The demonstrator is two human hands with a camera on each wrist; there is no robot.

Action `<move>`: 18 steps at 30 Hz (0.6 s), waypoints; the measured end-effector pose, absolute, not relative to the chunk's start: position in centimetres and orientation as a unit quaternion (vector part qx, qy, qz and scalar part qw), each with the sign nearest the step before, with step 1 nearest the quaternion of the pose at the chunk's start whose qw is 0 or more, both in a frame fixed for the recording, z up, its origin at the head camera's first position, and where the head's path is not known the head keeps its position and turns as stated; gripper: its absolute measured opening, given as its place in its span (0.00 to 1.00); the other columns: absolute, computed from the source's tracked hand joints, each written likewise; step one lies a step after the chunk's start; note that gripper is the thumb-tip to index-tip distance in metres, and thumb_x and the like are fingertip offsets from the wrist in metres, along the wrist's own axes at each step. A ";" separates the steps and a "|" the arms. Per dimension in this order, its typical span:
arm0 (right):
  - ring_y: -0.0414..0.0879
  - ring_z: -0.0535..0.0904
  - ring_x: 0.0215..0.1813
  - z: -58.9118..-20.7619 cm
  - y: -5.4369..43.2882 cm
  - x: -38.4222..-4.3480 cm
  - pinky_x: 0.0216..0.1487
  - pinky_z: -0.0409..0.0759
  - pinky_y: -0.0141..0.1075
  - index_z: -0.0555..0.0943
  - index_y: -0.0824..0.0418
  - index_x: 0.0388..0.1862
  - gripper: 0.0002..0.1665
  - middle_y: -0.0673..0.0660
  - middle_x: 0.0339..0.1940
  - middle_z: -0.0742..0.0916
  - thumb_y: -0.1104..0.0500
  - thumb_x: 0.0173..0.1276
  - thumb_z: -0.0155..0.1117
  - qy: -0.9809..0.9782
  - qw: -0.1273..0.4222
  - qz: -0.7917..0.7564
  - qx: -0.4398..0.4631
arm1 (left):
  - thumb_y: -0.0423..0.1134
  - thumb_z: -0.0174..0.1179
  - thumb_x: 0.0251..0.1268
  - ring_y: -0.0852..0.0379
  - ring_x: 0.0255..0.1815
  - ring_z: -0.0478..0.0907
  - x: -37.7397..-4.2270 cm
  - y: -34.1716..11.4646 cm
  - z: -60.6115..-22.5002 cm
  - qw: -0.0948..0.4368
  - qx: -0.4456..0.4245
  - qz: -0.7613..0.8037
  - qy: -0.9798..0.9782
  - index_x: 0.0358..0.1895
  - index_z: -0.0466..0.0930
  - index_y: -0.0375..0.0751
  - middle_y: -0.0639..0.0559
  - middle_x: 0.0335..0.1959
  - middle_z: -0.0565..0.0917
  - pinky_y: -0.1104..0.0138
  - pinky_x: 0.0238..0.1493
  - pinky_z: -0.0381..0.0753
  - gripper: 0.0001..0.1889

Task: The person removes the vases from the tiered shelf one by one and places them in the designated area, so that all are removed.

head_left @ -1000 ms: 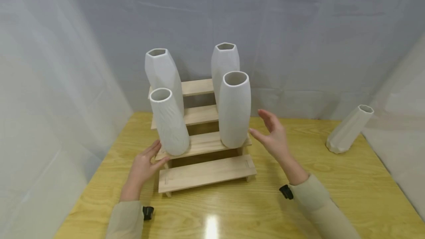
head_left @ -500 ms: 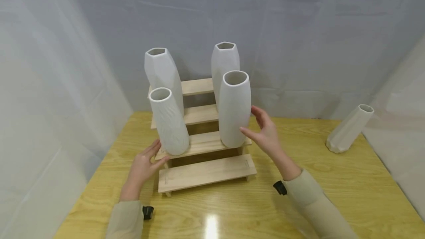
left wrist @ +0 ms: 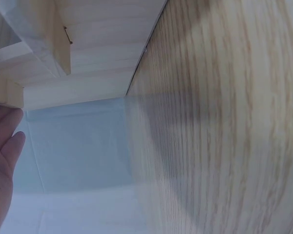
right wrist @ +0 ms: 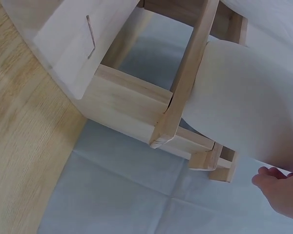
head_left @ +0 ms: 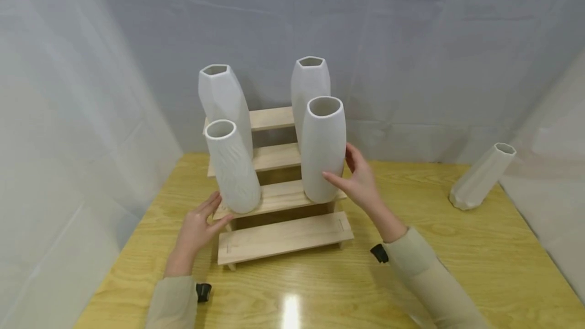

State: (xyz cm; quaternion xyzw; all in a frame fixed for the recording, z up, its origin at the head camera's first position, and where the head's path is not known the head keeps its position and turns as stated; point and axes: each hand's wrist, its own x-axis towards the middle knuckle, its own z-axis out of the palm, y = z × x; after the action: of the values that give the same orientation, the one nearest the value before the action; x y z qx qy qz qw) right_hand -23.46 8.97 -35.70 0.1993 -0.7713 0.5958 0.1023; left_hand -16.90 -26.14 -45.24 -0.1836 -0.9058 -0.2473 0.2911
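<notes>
My right hand (head_left: pixel 361 182) is at the right side of a tall smooth white vase (head_left: pixel 323 146) on the second step from the front. Its thumb lies across the front and its fingers reach round the far side. In the right wrist view, fingertips (right wrist: pixel 266 178) meet the edge of the vase (right wrist: pixel 249 102). My left hand (head_left: pixel 196 227) rests against the left end of that step of the wooden tiered stand (head_left: pixel 283 240), fingers mostly straight. Just above it stands a slimmer white vase (head_left: pixel 233 171) with a textured surface.
Two faceted white vases, one at left (head_left: pixel 224 100) and one at right (head_left: pixel 308 85), stand farther back on the stand. A fluted white vase (head_left: pixel 480 179) stands at the right of the wooden table (head_left: pixel 292 288). Grey cloth (head_left: pixel 393 65) hangs behind.
My right hand has moved left from beside the smooth vase to its side, thumb now over its front. The left hand and the vases have stayed in place.
</notes>
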 end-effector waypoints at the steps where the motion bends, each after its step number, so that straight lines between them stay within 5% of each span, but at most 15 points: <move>1: 0.51 0.59 0.64 -35.7 8.9 -23.5 0.64 0.56 0.40 0.59 0.68 0.63 0.45 0.63 0.62 0.67 0.62 0.49 0.71 -0.770 0.104 0.597 0.202 | 0.39 0.70 0.39 0.39 0.38 0.78 -16.9 -26.1 -45.2 0.290 -0.183 -0.248 -0.906 0.50 0.73 0.24 0.33 0.52 0.72 0.52 0.37 0.78 0.32; 18: 0.52 0.68 0.56 -35.2 8.1 -24.1 0.56 0.68 0.45 0.56 0.65 0.64 0.48 0.61 0.56 0.70 0.61 0.47 0.71 -0.760 0.097 0.608 0.209 | 0.41 0.69 0.41 0.40 0.38 0.78 -16.9 -26.2 -45.2 0.290 -0.181 -0.250 -0.906 0.50 0.73 0.25 0.33 0.52 0.72 0.51 0.38 0.78 0.31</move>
State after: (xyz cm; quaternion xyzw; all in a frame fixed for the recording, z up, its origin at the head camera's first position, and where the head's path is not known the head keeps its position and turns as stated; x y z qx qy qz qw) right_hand -24.07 8.07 -35.16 0.2087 -0.7599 0.6079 0.0970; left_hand -16.95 -26.19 -45.20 -0.1813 -0.9058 -0.2504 0.2896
